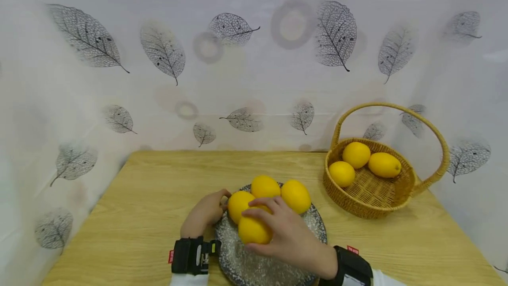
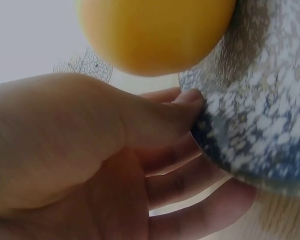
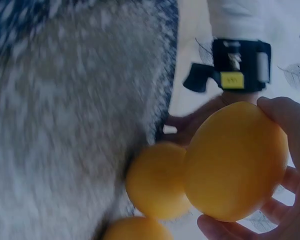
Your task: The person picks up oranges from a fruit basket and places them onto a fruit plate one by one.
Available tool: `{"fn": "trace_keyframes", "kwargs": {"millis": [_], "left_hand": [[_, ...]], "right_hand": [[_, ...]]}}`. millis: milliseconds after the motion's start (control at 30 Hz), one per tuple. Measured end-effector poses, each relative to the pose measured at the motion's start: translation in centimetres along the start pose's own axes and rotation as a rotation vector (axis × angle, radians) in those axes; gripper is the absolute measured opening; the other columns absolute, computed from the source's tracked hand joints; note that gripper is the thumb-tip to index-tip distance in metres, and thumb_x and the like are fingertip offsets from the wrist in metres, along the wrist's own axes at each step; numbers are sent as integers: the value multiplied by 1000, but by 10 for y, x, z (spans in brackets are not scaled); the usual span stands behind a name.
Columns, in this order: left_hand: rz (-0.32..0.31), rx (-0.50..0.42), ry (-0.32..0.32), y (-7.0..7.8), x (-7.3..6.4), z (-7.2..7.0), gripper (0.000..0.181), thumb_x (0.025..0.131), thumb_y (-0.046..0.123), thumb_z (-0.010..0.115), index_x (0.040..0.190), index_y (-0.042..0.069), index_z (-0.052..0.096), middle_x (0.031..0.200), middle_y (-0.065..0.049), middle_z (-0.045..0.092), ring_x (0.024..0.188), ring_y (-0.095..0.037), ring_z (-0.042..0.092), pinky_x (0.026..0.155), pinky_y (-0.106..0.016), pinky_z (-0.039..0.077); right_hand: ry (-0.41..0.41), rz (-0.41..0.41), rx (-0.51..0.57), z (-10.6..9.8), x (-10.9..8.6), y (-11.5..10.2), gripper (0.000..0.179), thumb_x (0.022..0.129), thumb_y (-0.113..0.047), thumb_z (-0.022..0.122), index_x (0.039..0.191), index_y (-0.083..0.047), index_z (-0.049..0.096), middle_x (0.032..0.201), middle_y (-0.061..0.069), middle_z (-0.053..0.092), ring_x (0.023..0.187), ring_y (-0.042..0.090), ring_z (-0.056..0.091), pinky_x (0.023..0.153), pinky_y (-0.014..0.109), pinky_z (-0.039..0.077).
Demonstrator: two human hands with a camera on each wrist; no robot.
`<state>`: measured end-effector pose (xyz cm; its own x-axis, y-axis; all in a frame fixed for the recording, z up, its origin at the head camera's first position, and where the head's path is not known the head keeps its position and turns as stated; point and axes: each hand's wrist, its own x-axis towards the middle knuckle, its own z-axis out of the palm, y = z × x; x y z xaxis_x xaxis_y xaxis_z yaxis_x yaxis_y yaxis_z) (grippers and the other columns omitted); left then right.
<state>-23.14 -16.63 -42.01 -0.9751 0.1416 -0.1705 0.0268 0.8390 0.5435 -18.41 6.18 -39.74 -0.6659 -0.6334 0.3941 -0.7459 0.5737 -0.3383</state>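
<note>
My right hand [image 1: 291,235] grips a yellow lemon [image 1: 254,231] above a speckled grey plate [image 1: 254,268]; in the right wrist view the thumb and fingers wrap the sides of this lemon [image 3: 235,162]. Three more lemons lie along the plate's far side: one at the left [image 1: 238,204], one in the middle [image 1: 265,187], one at the right [image 1: 296,196]. At the plate's left edge, my left hand [image 1: 205,213] pinches the dark rim [image 2: 215,150], thumb on top and fingers beneath, as the left wrist view shows. A lemon [image 2: 157,35] sits just beyond that thumb.
A wicker basket [image 1: 353,204] with a tall arched handle [image 1: 440,138] stands at the back right of the wooden table [image 1: 158,189]. Three lemons [image 1: 384,165] lie in it. Behind the table hangs a pale cloth [image 1: 254,78] printed with leaves.
</note>
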Motion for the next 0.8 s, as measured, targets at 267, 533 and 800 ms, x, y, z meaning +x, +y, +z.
{"fn": "trace_keyframes", "kwargs": {"millis": [267,533,800], "left_hand": [[20,-26,-21,-6,2,2,31,94,6,55,124,9,61,106,-18,72,89,-27,62,83,-51,54],[-13,-29,-26,-1,1,-1,30,94,6,55,122,9,61,104,-17,72,89,-26,62,87,-52,54],[12,-26,-12,-1,1,-2,29,95,5,52,122,8,61,118,-18,70,100,-28,62,94,-54,50]], "right_hand": [[-104,-98,83,35,0,-12,53,82,-54,66,129,-29,58,130,1,59,107,17,50,80,33,53],[-219,-59,107,41,-3,-14,51,83,-52,66,129,-31,57,135,-2,54,118,16,47,89,41,53],[-239,-67,62,37,-2,-17,60,80,-51,69,134,-31,52,140,1,51,120,18,48,95,46,51]]}}
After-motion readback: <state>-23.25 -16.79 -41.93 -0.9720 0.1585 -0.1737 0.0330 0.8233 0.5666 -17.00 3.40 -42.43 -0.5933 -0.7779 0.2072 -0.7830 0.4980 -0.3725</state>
